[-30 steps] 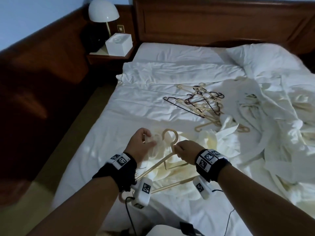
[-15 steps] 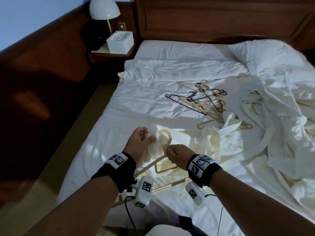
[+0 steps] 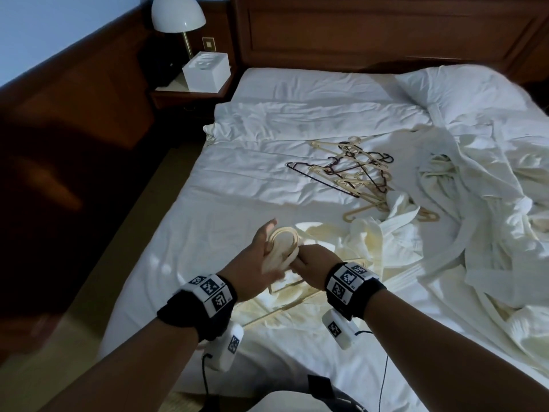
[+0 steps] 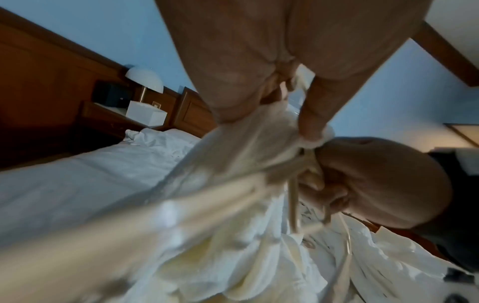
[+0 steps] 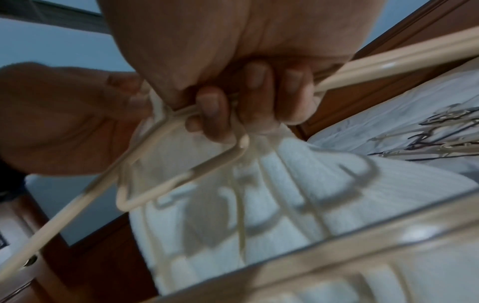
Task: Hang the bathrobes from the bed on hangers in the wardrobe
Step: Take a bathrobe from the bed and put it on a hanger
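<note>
Spanning wood-panelled room: rumpled white bed

Cream bathrobe, cream hanger, white bed, black and cream hangers, brown headboard

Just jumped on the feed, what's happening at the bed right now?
A person is fitting a cream bathrobe onto a beige hanger. The left hand bunches the robe's fabric by the hook, and the right hand grips the hanger's neck. More hangers and other robes lie on the bed. Nothing is hung yet.
</note>
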Motion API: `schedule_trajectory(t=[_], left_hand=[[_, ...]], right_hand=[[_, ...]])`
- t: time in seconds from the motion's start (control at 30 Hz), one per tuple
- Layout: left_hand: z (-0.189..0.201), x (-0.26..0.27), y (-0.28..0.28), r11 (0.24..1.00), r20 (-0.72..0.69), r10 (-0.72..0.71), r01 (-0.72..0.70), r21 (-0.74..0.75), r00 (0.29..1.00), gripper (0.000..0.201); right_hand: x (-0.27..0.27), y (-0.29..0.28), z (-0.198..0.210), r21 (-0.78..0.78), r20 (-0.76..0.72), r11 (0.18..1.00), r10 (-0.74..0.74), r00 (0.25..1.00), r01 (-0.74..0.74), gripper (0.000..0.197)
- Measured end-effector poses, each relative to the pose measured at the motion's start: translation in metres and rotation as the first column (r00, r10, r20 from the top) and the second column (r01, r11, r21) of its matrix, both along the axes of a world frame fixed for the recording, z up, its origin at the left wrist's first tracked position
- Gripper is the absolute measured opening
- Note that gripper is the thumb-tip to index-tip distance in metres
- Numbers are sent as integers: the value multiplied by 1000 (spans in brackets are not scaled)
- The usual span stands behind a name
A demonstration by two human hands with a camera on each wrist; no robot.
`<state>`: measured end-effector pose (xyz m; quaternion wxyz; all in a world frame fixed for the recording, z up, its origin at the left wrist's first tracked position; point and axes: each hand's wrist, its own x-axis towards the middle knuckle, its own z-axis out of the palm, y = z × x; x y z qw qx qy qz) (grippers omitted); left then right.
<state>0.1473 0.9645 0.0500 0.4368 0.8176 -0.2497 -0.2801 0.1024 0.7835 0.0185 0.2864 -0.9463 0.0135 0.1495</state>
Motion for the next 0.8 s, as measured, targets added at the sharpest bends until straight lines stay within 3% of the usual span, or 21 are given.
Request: schedule_trajectory(t=[0.03,0.1,0.2,0.3,0.37,0.47,0.53,0.57,0.67,0.73,0.8], left_hand=[[-5,-1,2,1000,-33,-8,8,13,999,94],[-14,-3,7,994,-18,-24,26,110,1000,96],[-26,-11,10,964,108,-59,28,265,992,74],[-34,-15,14,971,140,-41,7,239,989,54],[-31,-17,18,976,155,-67,32,215,986,49],[-22,-22,23,942,228,-254,186,281,940,36],[-18,-23,27,914,227,-326,245,324,918,29],[-16,-22,28,909,228,-330,243,339,916,29],[-14,-12,37,924,243,-237,141,355,941,38],[-16,-8,43,949,271,-126,36,314,954,45],[-20,-5,45,964,332,-35,-56,259,942,49]], right_hand=[[1,-2,2,4,21,1000,-9,1000,9,36],[0,-2,3,-14,44,1000,11,999,-10,39],[-2,-1,0,45,80,999,-7,997,3,31],[-3,-5,-9,184,197,970,-194,961,158,24],[-3,-10,-14,205,267,961,-237,934,185,27],[-1,-12,-14,23,193,999,31,981,-37,60],[1,-9,-12,-181,73,950,271,960,-254,35],[-1,-9,-9,-220,-3,930,300,954,-293,24],[-6,-28,-4,-229,-104,949,199,975,-218,31],[-5,-44,0,-281,-67,947,142,988,-156,42],[-3,-50,2,-262,43,964,66,997,-53,40]])
